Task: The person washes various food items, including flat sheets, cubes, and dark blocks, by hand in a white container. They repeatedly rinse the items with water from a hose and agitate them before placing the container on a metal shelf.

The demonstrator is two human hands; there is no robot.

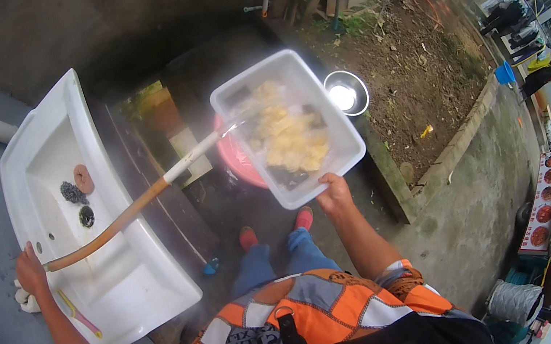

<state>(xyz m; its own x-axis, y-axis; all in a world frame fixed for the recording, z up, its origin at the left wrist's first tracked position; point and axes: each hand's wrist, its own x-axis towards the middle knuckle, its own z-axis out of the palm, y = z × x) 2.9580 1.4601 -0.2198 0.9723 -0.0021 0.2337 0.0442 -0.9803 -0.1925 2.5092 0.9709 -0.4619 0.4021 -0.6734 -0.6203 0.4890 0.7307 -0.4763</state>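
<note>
My right hand grips the near rim of a translucent white plastic tub. Pale yellow pieces, too blurred to name, lie in water inside it. A brown hose with a white end section reaches across from the sink, and water runs from it into the tub. At the back edge of the white ceramic washbasin, my left hand is beside the hose's other end; whatever its fingers touch is hidden. Partly under the tub sits a pink basin.
In the washbasin are a steel wool scourer, a brown sponge and a yellow-and-pink handled tool. A metal bowl stands beyond the tub. A concrete kerb borders the soil bed. A blue bucket stands farther right.
</note>
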